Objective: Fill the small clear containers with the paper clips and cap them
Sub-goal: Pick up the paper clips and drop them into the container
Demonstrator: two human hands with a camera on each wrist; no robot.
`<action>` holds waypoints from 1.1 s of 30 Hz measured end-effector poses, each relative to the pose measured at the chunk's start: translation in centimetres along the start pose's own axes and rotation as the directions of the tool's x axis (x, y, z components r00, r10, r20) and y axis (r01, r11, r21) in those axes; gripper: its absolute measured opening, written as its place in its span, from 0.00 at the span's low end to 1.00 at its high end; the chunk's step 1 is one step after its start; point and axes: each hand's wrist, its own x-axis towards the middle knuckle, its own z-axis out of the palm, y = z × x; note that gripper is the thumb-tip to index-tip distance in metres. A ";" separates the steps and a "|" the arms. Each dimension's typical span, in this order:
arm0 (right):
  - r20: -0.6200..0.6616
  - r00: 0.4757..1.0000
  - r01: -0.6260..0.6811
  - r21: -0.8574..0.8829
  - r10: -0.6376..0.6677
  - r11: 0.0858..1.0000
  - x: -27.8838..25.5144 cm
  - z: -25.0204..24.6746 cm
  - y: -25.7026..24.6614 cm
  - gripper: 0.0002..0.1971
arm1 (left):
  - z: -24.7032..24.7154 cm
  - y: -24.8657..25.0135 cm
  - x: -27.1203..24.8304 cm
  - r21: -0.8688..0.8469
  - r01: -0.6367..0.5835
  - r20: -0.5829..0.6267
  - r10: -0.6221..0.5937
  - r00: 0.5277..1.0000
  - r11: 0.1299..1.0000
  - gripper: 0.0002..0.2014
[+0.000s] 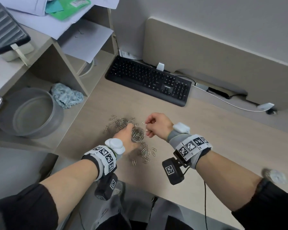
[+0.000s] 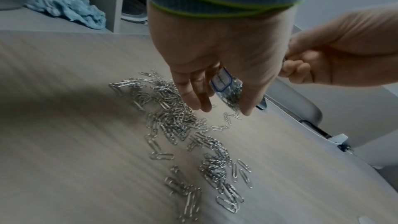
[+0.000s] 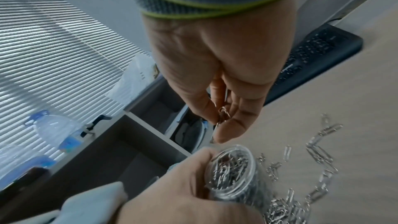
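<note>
My left hand [image 1: 125,136] grips a small clear container [image 1: 137,134] lifted above the desk; it is uncapped and packed with silver paper clips. The same container [image 3: 233,173] shows its open mouth in the right wrist view, and its blue-edged label [image 2: 221,80] shows between my left fingers. Just right of the mouth, my right hand [image 1: 152,125] pinches a few paper clips [image 3: 223,113] between thumb and fingers. Loose paper clips [image 1: 121,122] lie heaped on the desk behind the container, and more paper clips [image 1: 145,152] lie scattered in front. No cap is in view.
A black keyboard [image 1: 150,80] lies at the back of the desk, with a white cable [image 1: 223,101] to its right. On the lower shelf at left stand a grey round tub [image 1: 32,113] and a blue cloth [image 1: 66,95]. The desk's front edge [image 1: 140,180] runs under my wrists.
</note>
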 end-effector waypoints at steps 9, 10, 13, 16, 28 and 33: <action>0.053 0.986 0.169 -0.278 -0.160 0.946 -1.1 -0.3 -1.5 0.07 | -0.6 2.1 0.3 -0.066 -0.042 -0.048 0.039 0.998 0.997 0.29; 0.051 0.988 0.155 -0.230 -0.147 0.961 -1.2 -0.3 -1.7 0.08 | -0.6 2.0 0.3 -0.073 -0.039 -0.052 0.035 0.998 0.997 0.29; 0.089 0.988 0.140 -0.125 -0.129 0.982 -0.9 0.3 -2.2 0.12 | -1.0 1.2 0.1 -0.085 -0.010 -0.064 0.004 0.998 0.996 0.31; 0.104 0.983 0.164 -0.112 -0.153 0.980 -0.5 1.0 -2.9 0.13 | -1.3 0.3 -0.3 -0.072 -0.001 -0.073 -0.004 0.997 0.997 0.32; 0.207 0.978 0.181 -0.831 -0.011 0.526 5.0 5.5 1.3 0.46 | -5.4 -7.8 -2.7 -0.129 0.157 -0.169 -0.177 0.970 0.979 0.32; 0.324 0.946 0.302 -0.875 -0.007 0.377 8.0 8.8 1.6 0.58 | -6.1 -10.0 -3.4 -0.179 0.179 -0.177 -0.211 0.961 0.967 0.32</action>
